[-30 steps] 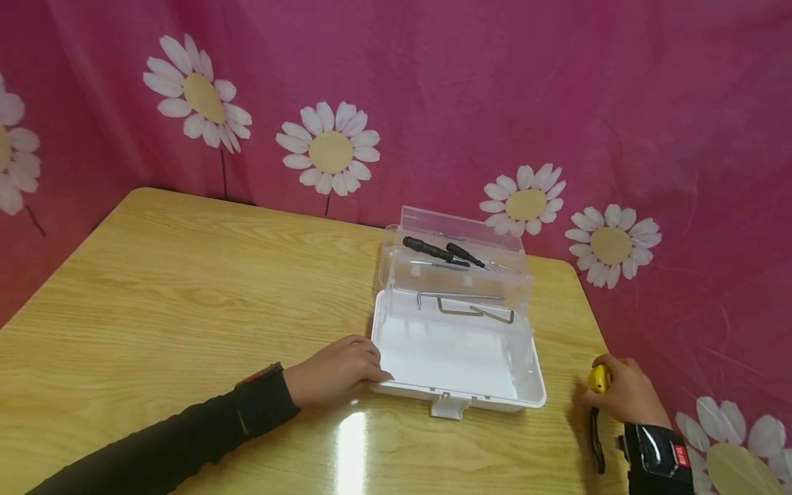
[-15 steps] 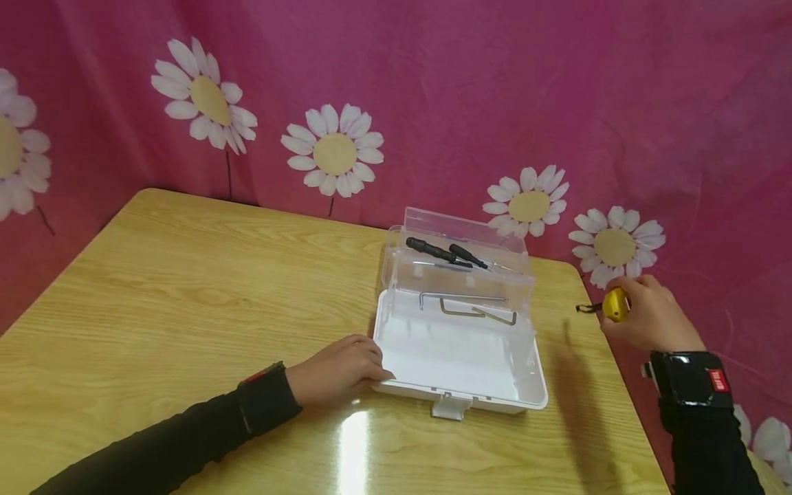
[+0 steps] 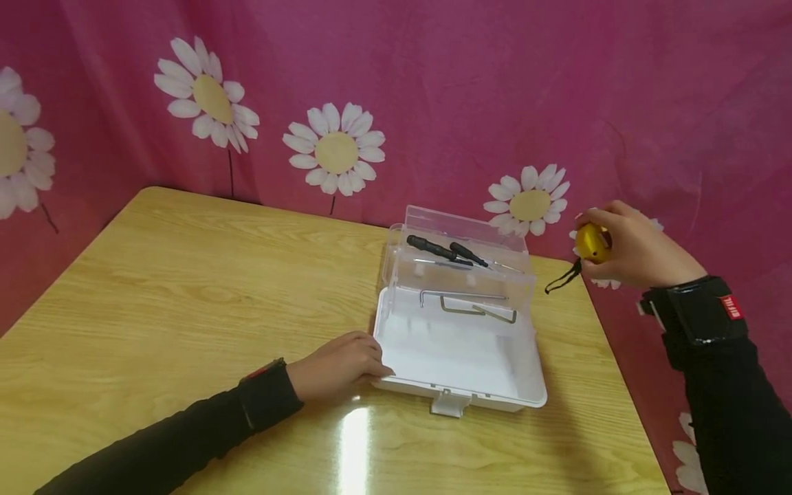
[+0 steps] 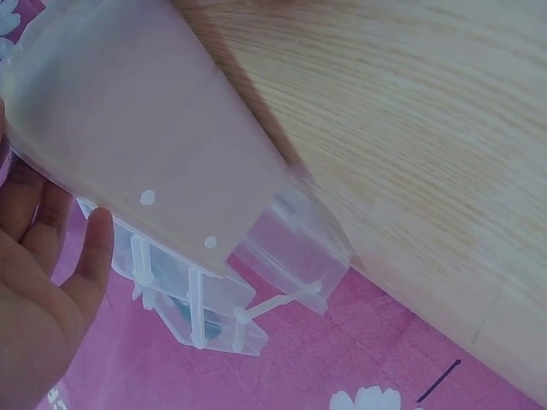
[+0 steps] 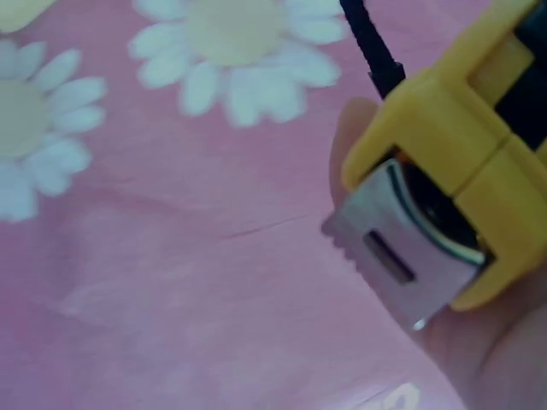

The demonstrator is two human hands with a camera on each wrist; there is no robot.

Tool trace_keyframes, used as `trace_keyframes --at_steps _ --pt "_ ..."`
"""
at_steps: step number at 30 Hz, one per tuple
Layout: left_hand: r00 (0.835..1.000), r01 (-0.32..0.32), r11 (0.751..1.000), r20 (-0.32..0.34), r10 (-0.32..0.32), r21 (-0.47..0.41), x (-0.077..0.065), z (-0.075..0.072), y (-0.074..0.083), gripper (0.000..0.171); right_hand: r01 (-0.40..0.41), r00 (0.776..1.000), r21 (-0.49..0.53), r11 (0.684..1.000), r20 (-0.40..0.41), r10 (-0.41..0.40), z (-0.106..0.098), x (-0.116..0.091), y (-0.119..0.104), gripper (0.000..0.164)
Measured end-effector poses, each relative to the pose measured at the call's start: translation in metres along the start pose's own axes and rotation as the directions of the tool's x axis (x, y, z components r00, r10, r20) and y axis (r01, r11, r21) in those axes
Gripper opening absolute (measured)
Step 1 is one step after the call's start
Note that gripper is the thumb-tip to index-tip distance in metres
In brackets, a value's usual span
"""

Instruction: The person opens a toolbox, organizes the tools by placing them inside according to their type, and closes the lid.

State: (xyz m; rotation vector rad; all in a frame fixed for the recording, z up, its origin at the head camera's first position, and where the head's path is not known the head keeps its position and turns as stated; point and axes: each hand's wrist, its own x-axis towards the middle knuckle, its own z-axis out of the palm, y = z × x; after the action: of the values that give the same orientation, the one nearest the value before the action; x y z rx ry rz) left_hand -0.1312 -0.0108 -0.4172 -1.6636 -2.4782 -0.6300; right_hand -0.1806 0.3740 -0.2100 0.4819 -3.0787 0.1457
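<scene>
My left hand [image 3: 337, 366] grips the front left corner of a white toolbox [image 3: 454, 393] on the wooden table. The left wrist view shows fingers [image 4: 90, 265] at the edge of the box wall [image 4: 145, 137]. Its clear tray section [image 3: 458, 223] is raised at the back and bears dark-handled screwdrivers [image 3: 431, 247]. Several hex keys [image 3: 464, 295] show lower down. In the air right of the box, my right hand [image 3: 637, 244] holds a yellow tape measure [image 3: 592, 243] with a black wrist strap [image 3: 564, 278] dangling. Its metal end hook [image 5: 406, 248] shows close up in the right wrist view.
The table [image 3: 204, 289] stretches away to the left of the box. A pink cloth with daisies [image 3: 336, 152] hangs behind the table and along its right edge. The box's latch [image 3: 449, 404] hangs down at the front.
My right hand has lifted the tape measure off the table at the right and carried it up and toward the back, then slightly left. My left hand stays on the box corner.
</scene>
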Motion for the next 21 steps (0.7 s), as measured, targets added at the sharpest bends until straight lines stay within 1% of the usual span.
trace_keyframes --at_steps 3,6,9,11,16,21 --pt "1.000 0.005 1.000 -0.001 -0.005 0.007 0.000 0.000 0.001 0.021 0.049 0.999 0.003 0.999 0.008 -0.049 -0.008 0.008 -0.018 0.052" --pt "1.000 0.025 1.000 0.011 -0.025 0.010 0.000 -0.001 0.002 0.021 0.118 0.993 0.014 0.993 0.009 -0.118 -0.013 0.013 -0.035 0.054" --pt "0.999 0.033 0.999 0.012 -0.033 0.015 0.000 -0.001 0.002 0.020 0.196 0.981 0.023 0.980 -0.013 -0.196 -0.017 0.018 -0.052 0.053" --pt "1.000 0.027 0.999 0.003 -0.027 0.023 0.000 -0.001 0.002 0.019 0.245 0.969 0.031 0.969 -0.027 -0.244 -0.018 0.019 -0.063 0.051" --pt "1.000 0.010 0.998 -0.017 -0.009 0.054 -0.001 0.002 0.001 0.020 0.370 0.929 0.050 0.928 -0.043 -0.368 -0.013 0.022 -0.085 0.048" --pt "1.000 0.024 0.998 -0.009 -0.023 0.065 -0.001 0.003 0.001 0.020 0.491 0.871 0.065 0.869 -0.037 -0.489 -0.001 0.020 -0.103 0.050"
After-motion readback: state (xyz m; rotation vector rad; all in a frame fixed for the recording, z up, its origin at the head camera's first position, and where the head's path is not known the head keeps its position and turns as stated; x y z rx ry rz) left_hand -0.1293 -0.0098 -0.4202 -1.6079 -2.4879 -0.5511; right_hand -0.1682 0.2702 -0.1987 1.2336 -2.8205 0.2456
